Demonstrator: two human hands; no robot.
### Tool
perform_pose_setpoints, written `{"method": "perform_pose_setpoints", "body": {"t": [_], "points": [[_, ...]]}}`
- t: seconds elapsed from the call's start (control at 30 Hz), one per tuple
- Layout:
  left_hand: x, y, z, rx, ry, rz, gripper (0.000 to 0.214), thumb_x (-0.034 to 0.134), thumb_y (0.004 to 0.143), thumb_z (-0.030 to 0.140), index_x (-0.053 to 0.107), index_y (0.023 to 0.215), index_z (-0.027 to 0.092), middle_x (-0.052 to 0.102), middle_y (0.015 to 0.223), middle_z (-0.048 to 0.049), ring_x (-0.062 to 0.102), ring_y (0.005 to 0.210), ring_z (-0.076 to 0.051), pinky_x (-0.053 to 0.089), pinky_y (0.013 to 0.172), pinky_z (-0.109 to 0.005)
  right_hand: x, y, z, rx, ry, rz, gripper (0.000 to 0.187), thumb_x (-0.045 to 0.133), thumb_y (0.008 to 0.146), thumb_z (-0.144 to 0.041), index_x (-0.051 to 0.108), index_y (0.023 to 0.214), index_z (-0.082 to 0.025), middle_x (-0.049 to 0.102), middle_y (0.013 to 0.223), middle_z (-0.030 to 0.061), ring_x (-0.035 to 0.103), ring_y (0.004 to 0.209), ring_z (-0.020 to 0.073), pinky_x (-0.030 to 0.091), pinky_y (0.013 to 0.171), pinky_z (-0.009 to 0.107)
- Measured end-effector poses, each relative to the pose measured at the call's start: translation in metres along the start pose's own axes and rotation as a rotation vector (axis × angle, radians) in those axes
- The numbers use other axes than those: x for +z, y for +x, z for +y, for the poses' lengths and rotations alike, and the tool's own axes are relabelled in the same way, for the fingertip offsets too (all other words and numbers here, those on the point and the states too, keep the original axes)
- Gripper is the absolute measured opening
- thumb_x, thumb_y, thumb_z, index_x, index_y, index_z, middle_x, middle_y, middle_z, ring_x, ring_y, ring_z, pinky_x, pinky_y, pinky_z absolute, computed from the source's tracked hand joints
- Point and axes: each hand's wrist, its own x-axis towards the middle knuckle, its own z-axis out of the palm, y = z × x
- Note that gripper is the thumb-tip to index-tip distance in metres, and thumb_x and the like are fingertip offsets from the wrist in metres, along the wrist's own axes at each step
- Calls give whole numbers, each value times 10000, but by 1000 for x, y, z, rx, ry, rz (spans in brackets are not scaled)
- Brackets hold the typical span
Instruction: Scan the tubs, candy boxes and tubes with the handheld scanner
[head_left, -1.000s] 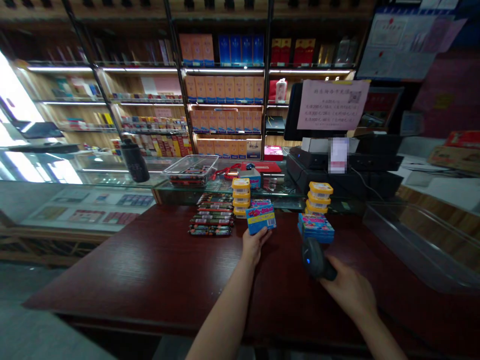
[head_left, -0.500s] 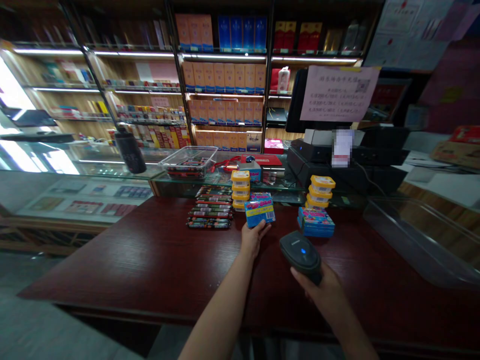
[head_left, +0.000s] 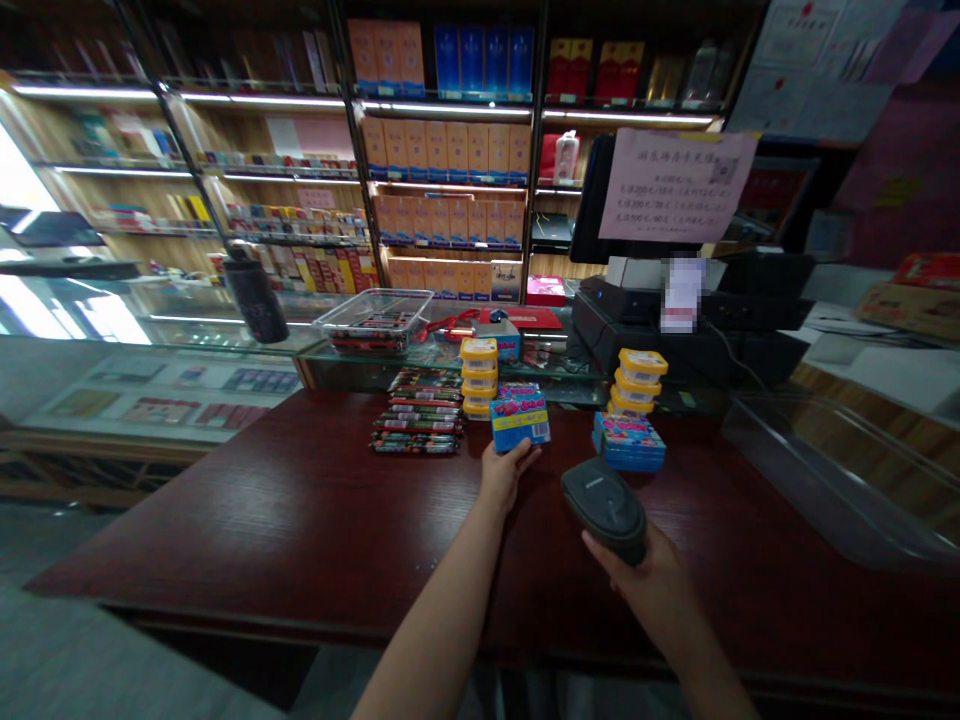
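My left hand (head_left: 506,474) is closed on the lower edge of a small blue and pink box (head_left: 517,428), tilted so that its barcode side faces me. Right behind it lies another blue and pink packet, partly hidden. In my right hand (head_left: 646,572) is a dark barcode scanner (head_left: 604,508), its head pointing toward the box. Yellow-lidded tubs (head_left: 478,380) stand in a stack just behind the box. To the left, several thin dark packets (head_left: 417,412) lie in a row. On the right, a pile of blue and pink boxes (head_left: 628,442) sits before more stacked yellow-lidded tubs (head_left: 637,380).
The dark red wooden table (head_left: 270,530) meets a glass counter bearing a clear plastic bin (head_left: 375,322) of packets and a black bottle (head_left: 255,298). A clear tray (head_left: 832,490) lies at the right. Behind it stand a monitor with a pink notice (head_left: 675,185) and lit shelves.
The blue light on top of the scanner has gone off. Both hands keep nearly the same positions, and the view has shifted slightly.
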Motion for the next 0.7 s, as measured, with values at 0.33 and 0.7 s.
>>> {"method": "perform_pose_setpoints", "body": {"t": [0.33,0.7], "points": [[1,-2,1,-8,2,-8,453,851,502,181,636,897,128,698,913,-52,667,857,-196,528,901,-451,-46,33,42,-139,-784,-78,291,537,772,-304,610,1052,-273,721,897,24,676,804,252,436,630,315],[0,-1,-6,84,214,-45,459,845,514,299,627,873,114,694,838,-58,660,746,-181,556,753,-366,-48,34,100,-359,-966,65,297,471,829,-248,578,1100,-196,693,1044,55,660,882,213,461,714,320]]}}
